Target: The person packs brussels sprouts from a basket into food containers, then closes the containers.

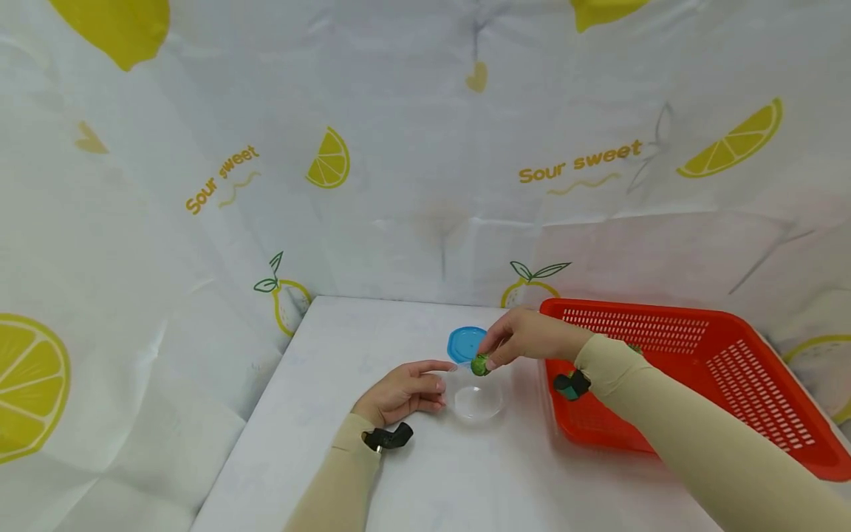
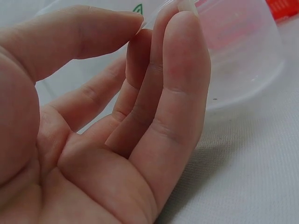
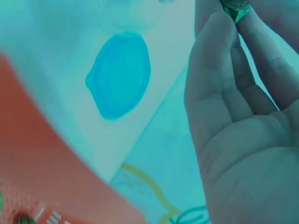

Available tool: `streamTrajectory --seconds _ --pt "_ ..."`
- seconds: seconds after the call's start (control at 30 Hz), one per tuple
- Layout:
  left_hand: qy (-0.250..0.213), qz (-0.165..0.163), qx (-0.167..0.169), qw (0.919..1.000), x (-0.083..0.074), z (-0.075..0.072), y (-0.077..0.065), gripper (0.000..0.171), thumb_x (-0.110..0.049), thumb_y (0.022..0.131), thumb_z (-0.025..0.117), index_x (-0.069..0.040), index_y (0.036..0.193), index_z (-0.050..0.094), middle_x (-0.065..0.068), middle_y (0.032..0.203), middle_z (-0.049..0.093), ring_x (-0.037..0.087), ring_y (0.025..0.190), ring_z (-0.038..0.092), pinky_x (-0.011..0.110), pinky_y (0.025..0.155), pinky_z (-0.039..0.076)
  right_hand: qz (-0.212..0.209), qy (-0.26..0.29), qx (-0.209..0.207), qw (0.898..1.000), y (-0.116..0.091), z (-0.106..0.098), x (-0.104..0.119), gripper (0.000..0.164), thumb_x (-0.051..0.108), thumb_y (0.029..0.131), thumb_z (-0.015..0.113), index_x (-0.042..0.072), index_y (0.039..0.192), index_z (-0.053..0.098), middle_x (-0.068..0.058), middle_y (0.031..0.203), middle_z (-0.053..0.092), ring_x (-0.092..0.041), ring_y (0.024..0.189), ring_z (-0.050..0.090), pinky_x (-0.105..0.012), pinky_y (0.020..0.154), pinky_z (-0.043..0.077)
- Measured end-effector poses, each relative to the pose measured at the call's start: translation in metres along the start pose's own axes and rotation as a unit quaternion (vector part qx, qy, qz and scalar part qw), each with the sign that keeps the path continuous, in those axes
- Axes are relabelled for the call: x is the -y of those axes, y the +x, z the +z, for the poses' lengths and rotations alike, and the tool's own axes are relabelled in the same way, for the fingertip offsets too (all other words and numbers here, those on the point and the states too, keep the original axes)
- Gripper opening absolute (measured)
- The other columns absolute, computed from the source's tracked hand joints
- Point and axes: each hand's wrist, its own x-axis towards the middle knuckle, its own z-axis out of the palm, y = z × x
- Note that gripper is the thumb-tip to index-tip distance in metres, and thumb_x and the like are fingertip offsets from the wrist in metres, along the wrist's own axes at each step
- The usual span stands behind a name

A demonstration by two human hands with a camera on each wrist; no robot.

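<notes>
A small, round, mottled green piece (image 1: 480,365) is pinched between the thumb and fingers of my right hand (image 1: 528,338), above the far rim of a clear round plastic container (image 1: 474,403). In the right wrist view, only the lower part of this green piece (image 3: 237,10) shows between the fingertips. My left hand (image 1: 405,391) holds the container at its left side, thumb and fingers bent at the rim. The left wrist view shows the container's translucent wall (image 2: 252,70) just past those fingertips. A blue lid (image 1: 467,344) lies flat behind the container.
At the right stands a red perforated basket (image 1: 665,380), partly behind my right forearm. A green thing (image 1: 634,348) shows inside it beyond the sleeve. White cloth with lemon prints (image 1: 425,148) hangs behind the white table (image 1: 372,332).
</notes>
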Motion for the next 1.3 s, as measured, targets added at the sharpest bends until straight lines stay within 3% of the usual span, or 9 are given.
streamTrajectory --seconds 0.27,0.73,1.1,1.3 --pt "0.005 0.001 0.002 1.0000 -0.002 0.000 -0.002 0.052 -0.008 0.105 0.068 -0.006 0.155 0.055 -0.003 0.095 0.071 0.012 0.086 0.075 0.026 0.084 0.065 -0.007 -0.025 0.040 0.999 0.021 0.020 0.003 0.015 0.018 0.094 0.085 0.014 0.109 0.085 0.001 0.100 0.081 -0.014 0.095 0.072 -0.035 0.093 0.065" --pt "0.007 -0.001 0.006 1.0000 0.004 0.001 -0.003 0.051 -0.009 0.105 0.067 -0.006 0.155 0.056 -0.004 0.095 0.072 0.012 0.086 0.075 0.027 0.085 0.066 0.019 -0.074 0.020 0.997 0.028 0.055 0.001 0.007 0.015 0.092 0.086 0.016 0.100 0.086 0.006 0.089 0.077 -0.016 0.083 0.069 -0.035 0.084 0.063" --pt "0.013 -0.003 -0.007 0.9999 0.003 -0.001 0.001 0.053 -0.012 0.103 0.071 -0.007 0.154 0.058 -0.003 0.095 0.069 0.013 0.086 0.073 0.028 0.084 0.065 0.001 -0.079 0.004 0.997 0.018 0.034 0.002 0.015 0.020 0.096 0.082 0.013 0.109 0.086 0.007 0.094 0.079 -0.017 0.089 0.073 -0.036 0.087 0.065" --pt "0.019 -0.004 -0.018 0.9997 0.004 0.000 0.000 0.051 -0.011 0.103 0.071 -0.008 0.153 0.059 0.003 0.103 0.071 0.014 0.087 0.073 0.028 0.084 0.066 0.005 -0.042 -0.026 0.999 -0.007 0.009 -0.007 0.019 0.026 0.097 0.081 0.017 0.113 0.085 0.005 0.101 0.080 -0.020 0.098 0.075 -0.041 0.093 0.065"
